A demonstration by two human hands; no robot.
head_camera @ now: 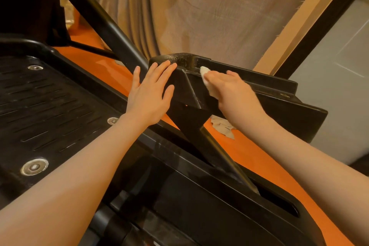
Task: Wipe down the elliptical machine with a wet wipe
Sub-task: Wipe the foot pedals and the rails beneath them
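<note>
The black elliptical machine fills the view. Its right foot pedal (275, 94) stands raised at the centre right, dusty along its front rim. My right hand (235, 94) grips a bunched white wet wipe (204, 72) and presses it against the pedal's inner front corner. My left hand (151, 92) lies flat with straight fingers against the pedal's outer left side. The left foot pedal (46, 106), ribbed and bolted, is at the left. A black crank arm (215, 146) runs down under the raised pedal into the machine's body (199, 205).
An orange floor (259, 156) shows between the machine's parts, with a torn scrap of paper (223, 128) lying on it. A beige curtain (199, 10) hangs behind. A black tube (103, 24) slants across the upper left. A grey wall (343, 66) is at right.
</note>
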